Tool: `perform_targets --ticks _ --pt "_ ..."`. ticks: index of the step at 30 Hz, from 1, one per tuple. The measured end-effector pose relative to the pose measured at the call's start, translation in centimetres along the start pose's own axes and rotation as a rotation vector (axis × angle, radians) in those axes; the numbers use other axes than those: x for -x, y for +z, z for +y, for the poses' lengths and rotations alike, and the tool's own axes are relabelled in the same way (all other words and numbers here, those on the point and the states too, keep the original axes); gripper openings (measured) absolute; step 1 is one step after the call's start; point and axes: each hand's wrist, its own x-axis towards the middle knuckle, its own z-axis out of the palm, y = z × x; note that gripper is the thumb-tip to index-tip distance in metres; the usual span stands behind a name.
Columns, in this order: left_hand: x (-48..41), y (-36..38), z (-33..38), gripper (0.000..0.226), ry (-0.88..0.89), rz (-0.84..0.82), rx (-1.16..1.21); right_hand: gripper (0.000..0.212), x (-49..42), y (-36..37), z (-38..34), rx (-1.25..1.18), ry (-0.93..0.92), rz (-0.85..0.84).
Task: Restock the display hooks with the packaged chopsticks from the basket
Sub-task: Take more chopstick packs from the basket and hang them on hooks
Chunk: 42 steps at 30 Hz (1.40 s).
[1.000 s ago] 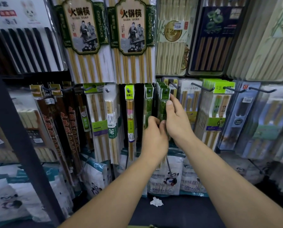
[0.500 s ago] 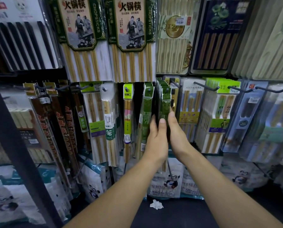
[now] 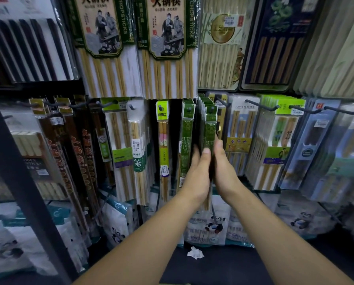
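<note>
A stack of dark green chopstick packs [image 3: 210, 128] hangs on a hook at the middle of the display. My left hand [image 3: 196, 173] and my right hand [image 3: 223, 169] press flat against the two sides of the stack's lower half, fingers straight and pointing up. One more green pack [image 3: 186, 140] hangs on its own hook just to the left. The basket is out of view.
Hooks with other chopstick packs fill the rack: brown ones [image 3: 73, 153] at left, pale and blue ones [image 3: 274, 140] at right, big cards [image 3: 167, 46] above. Panda bags [image 3: 211, 225] stand below. A crumpled paper scrap [image 3: 195, 253] lies on the dark floor. A black post [image 3: 17, 173] slants at left.
Both hands slid down from the top of the green stack to its lower half. The right hand's fingers left the pack headers and now lie flat on the stack's side.
</note>
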Motion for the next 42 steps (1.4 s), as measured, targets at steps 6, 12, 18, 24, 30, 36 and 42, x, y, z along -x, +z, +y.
perform_targets --ticks 6,12,18,24,30,36,42 --pt "5.3 -3.9 -2.8 0.075 -0.198 -0.154 -0.405 0.076 3.0 -2.3 0.4 0.222 -0.082 0.146" --pt "7.4 -8.5 -2.1 0.016 -0.129 -0.130 -0.554 0.027 6.9 -1.6 -1.0 0.369 -0.332 0.350" --pt "3.7 -8.1 1.9 0.021 0.306 0.241 -0.462 0.064 8.0 3.3 -1.4 0.300 -0.239 0.048" --pt "1.3 -6.4 1.8 0.067 0.175 0.093 -0.369 0.071 6.0 5.0 -0.3 0.189 -0.057 0.054" --pt "0.2 -5.5 2.4 0.066 0.017 0.045 -0.189 0.089 2.5 5.9 -0.5 0.082 0.065 0.079" --pt "0.4 -4.8 2.4 0.056 0.013 0.029 -0.076 0.072 1.0 6.2 1.1 -0.040 0.129 0.024" --pt "0.8 -5.4 1.9 0.054 0.019 0.027 -0.132 0.088 3.0 5.6 1.4 0.014 0.118 -0.006"
